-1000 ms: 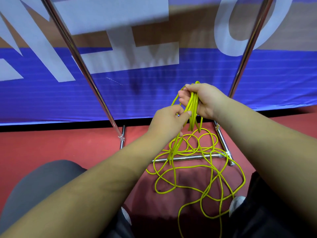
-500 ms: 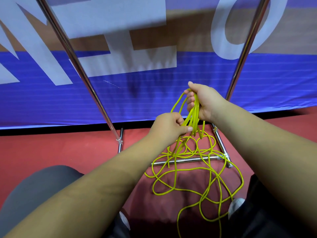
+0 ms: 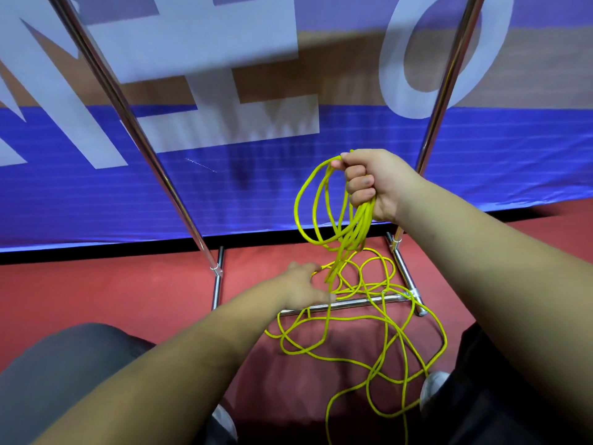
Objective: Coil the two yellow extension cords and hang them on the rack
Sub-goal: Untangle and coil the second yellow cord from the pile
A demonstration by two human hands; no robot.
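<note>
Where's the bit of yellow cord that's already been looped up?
In the head view, right of centre: the looped yellow cord hangs from the right hand, raised before the blue banner, just left of the rack's right upright pole.

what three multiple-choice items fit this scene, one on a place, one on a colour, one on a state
1. Where does the loose yellow cord lie?
A. over a top rail
B. on the floor, across the rack's base bar
C. on a table

2. What colour is the banner's lower band?
A. green
B. black
C. blue

3. What is the right hand doing?
A. gripping a bundle of cord loops
B. hanging open and empty
C. pressing flat on the floor

Answers: 1 B, the strands sprawl over the red floor and cross the bar; 2 C, the band is plainly blue; 3 A, its fingers are curled round the loops.
</note>
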